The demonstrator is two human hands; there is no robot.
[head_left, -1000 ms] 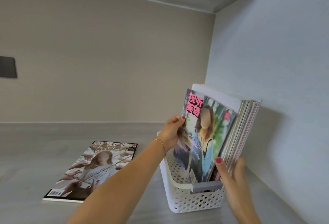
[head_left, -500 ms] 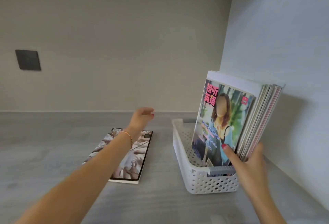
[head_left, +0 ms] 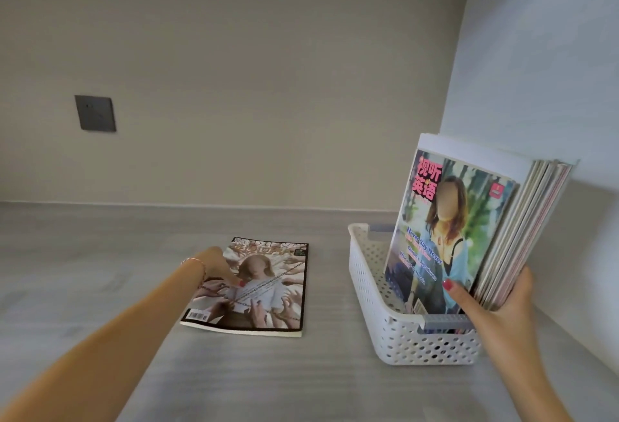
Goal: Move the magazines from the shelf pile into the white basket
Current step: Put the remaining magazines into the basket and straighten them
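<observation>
Grey shelf [head_left: 100,254]: the left hand [head_left: 219,267] lies open on the last flat magazine [head_left: 258,287], while the right hand [head_left: 495,301] grips the upright magazines [head_left: 469,230] in the white basket [head_left: 412,341]. Next, probably, lifting it calls for catching an edge.

Grey wood-grain shelf [head_left: 100,287] bearing a flat magazine [head_left: 264,301] and, apart, a white basket [head_left: 395,331].

Soft even daylight, wide-angle edge distortion

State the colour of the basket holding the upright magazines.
White, with a perforated wall, clearest in the head view.
</observation>
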